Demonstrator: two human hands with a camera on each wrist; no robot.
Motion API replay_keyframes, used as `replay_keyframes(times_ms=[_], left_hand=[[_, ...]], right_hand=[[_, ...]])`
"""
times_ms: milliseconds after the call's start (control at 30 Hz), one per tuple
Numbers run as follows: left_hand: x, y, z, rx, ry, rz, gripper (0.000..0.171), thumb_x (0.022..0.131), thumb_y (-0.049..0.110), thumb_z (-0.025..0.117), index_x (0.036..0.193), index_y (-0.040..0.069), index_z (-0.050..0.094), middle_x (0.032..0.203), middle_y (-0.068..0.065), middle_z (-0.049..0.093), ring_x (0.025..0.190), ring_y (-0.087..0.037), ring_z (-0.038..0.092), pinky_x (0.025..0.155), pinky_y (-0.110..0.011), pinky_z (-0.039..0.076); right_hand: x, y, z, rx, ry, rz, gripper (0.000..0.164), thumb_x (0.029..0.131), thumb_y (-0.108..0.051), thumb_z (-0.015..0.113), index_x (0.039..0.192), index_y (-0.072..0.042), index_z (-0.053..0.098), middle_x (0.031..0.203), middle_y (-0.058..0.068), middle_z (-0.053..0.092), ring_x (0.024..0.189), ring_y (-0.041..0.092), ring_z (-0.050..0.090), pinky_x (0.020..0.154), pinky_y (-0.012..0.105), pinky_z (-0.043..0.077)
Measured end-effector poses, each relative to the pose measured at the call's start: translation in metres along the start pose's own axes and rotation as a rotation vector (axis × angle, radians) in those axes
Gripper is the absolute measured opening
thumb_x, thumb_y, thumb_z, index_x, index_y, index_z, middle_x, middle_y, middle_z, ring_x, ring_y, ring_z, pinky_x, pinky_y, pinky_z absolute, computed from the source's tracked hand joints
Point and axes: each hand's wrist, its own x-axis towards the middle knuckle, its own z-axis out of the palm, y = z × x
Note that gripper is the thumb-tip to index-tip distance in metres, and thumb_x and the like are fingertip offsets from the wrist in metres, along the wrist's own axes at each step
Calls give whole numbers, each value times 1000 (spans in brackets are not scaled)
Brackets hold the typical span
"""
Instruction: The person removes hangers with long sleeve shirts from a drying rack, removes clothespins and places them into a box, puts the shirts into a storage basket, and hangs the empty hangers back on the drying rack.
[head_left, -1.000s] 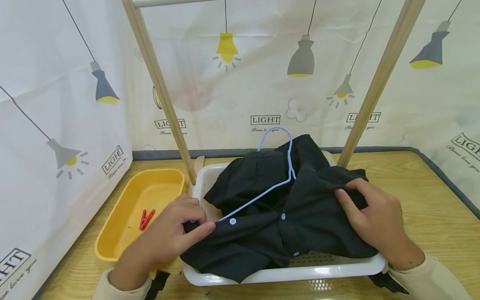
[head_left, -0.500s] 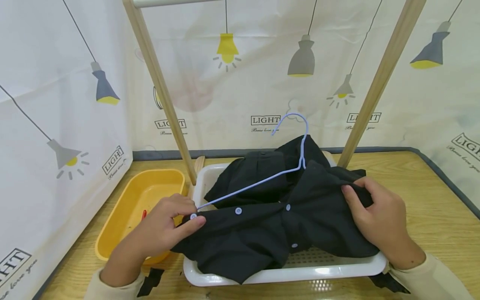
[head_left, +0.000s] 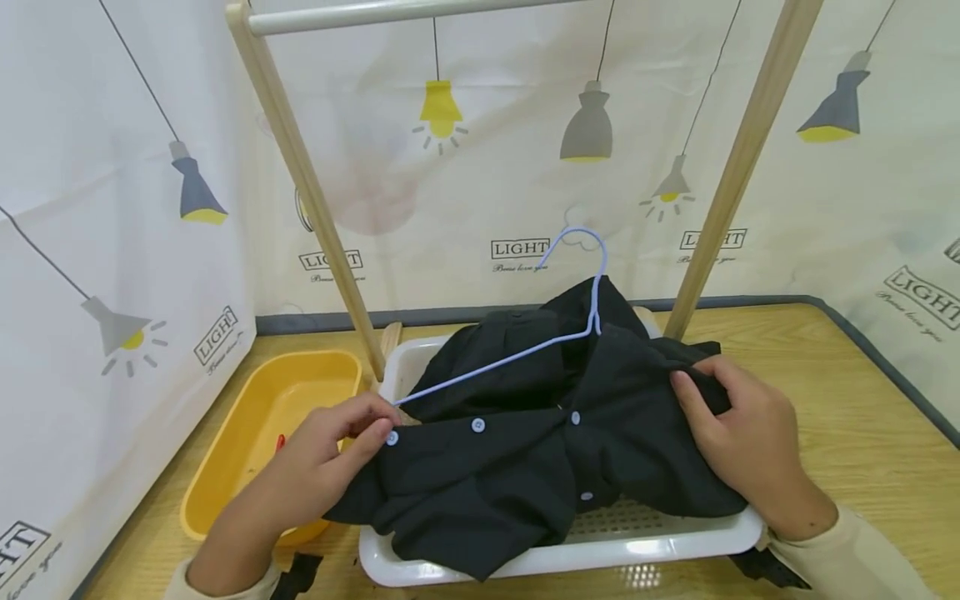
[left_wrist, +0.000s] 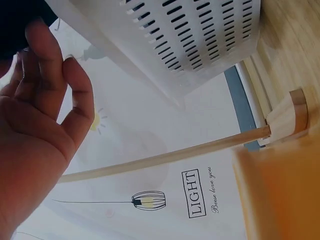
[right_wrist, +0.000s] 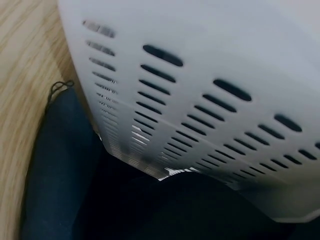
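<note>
A black shirt (head_left: 480, 479) with pale blue buttons is spread over a white perforated basket (head_left: 420, 573). Partly inside its opening is a light blue hanger (head_left: 495, 363), hook up, with its right arm hidden under the cloth. My left hand (head_left: 326, 458) pinches the shirt's edge beside the top button, fingertips right at the hanger's left end. That same left hand (left_wrist: 42, 110) shows from the palm side in the left wrist view, fingers curled towards dark cloth. At the right, my right hand (head_left: 750, 442) pinches the shirt's shoulder between thumb and fingers.
A yellow tray (head_left: 197, 487) stands left of the basket, with a red clothes peg (head_left: 281, 442) partly hidden behind my left wrist. Behind rises a wooden rack (head_left: 311, 187) with a white top bar (head_left: 390, 17). Lamp-printed cloth (head_left: 480, 192) encloses the wooden table (head_left: 862, 392).
The hanger has risen and shifted right, its left arm now more level. My left hand has moved left with the shirt's edge. The right hand keeps its grip. The head view has tilted slightly.
</note>
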Motion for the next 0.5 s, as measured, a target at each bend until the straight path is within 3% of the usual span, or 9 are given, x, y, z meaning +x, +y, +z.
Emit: replay_keyframes(times_ms=[167,233,367,500], left_hand=[[1,4,4,-41,-14,-82,30,105,16,50,135,20,46,65,9,53,61,-9,53,61,-25,45],[3,5,7,-23,-20,-101,32,105,18,49,137,20,50,75,11,62,70,-8,57,69,-24,49],[6,5,12,16,-37,-119,22,106,22,48,120,20,66,92,11,67,88,-9,60,78,-23,50],[7,5,16,21,-23,-115,20,106,22,49,108,21,69,81,10,60,84,-9,58,71,-24,45]], right_hand=[[1,-2,1,-4,-9,-6,14,81,-10,76,88,-2,68,78,14,72,65,31,67,62,33,44],[1,-2,1,-7,-12,-14,14,81,-10,77,89,-2,69,80,14,72,67,32,68,64,37,45],[0,-2,1,-14,-17,-31,15,80,-9,77,91,-2,69,83,15,73,70,32,69,67,41,45],[0,-2,1,-18,-24,-38,15,80,-9,76,91,-1,70,83,15,73,72,33,70,68,43,46]])
